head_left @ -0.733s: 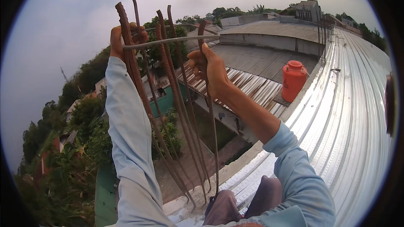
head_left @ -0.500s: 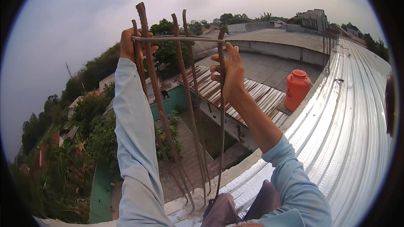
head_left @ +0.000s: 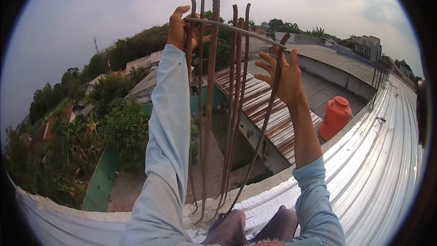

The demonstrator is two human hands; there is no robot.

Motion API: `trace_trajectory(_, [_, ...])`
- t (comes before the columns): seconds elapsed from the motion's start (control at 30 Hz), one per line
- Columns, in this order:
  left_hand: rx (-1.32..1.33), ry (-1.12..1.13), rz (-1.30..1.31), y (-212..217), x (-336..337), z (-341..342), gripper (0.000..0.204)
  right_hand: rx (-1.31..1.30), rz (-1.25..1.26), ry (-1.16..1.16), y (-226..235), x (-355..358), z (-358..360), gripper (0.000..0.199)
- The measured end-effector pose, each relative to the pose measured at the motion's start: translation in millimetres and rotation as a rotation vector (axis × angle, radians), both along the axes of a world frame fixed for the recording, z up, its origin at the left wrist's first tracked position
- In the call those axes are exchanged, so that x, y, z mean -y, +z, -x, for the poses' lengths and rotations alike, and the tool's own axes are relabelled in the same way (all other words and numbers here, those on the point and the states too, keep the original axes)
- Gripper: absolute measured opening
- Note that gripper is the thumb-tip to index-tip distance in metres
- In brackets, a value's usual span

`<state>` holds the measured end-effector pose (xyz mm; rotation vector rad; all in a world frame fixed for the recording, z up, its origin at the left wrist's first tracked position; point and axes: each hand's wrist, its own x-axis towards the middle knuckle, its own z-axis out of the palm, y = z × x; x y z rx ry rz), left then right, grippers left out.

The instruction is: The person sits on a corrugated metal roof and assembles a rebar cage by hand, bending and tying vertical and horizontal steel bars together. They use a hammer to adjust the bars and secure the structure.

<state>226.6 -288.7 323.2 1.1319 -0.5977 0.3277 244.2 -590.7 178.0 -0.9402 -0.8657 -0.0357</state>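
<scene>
The person's knees (head_left: 255,230) rest on the metal roof (head_left: 382,164), where rusty upright bars (head_left: 210,109) rise at its edge. The left hand (head_left: 182,29) grips a thin cross rod (head_left: 232,29) against their tops; the right hand (head_left: 282,77), fingers spread, presses the outermost bar. Beyond stands an orange tank (head_left: 335,117)

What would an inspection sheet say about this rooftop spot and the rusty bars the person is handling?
Surface: corrugated metal roof, pale and shiny, ending at a low edge.
Job's things: upright rusty steel bars rising from the roof edge; a thinner crossbar laid across their tops.
Clutter: nothing seen.
Hands: left hand grips the crossbar's end and a bar; right hand open, palm against the rightmost bar.
Cables: nothing seen.
Surroundings: orange water tank, rusty sheet roofs below, trees, cloudy sky.
</scene>
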Motion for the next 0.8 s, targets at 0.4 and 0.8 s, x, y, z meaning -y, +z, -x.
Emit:
trace_trajectory(0.4, [0.183, 0.33, -0.028, -4, 13, 0, 0.081, 0.074, -0.083, -0.103, 26, -19, -10, 0.092])
trace_trajectory(0.8, [0.281, 0.151, -0.041, -14, -2, 4, 0.066, 0.162, -0.042, -0.233, 27, -10, -22, 0.073])
